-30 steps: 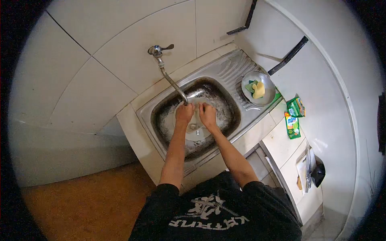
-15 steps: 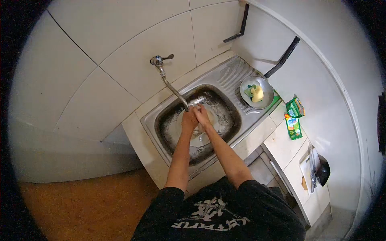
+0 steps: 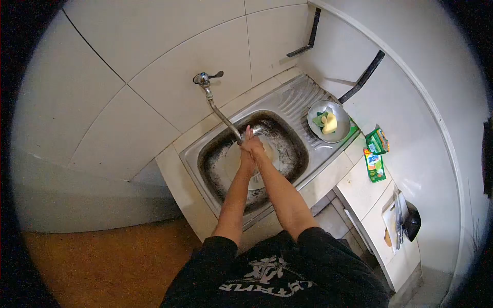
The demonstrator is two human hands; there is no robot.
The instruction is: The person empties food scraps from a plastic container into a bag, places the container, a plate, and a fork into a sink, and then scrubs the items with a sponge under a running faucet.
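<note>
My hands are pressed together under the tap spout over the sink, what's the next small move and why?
Probably slide the palms against each other where they are: left hand and right hand meet just below the tip of the tap, above the plate lying in the sink, so they seem well placed. Whether water runs is unclear.

Scuffed, water-streaked steel sink [image 3: 298,97] surrounds the right hand [image 3: 257,149].
Above it, a shiny metal tap [image 3: 215,105] on glossy white tiles [image 3: 154,66]; to its right, a metal bowl [image 3: 342,115] and glossy green plastic sachets [image 3: 375,165].

Sponge [image 3: 329,123] lies in metal bowl [image 3: 340,110] near green sachets [image 3: 375,165].
</note>
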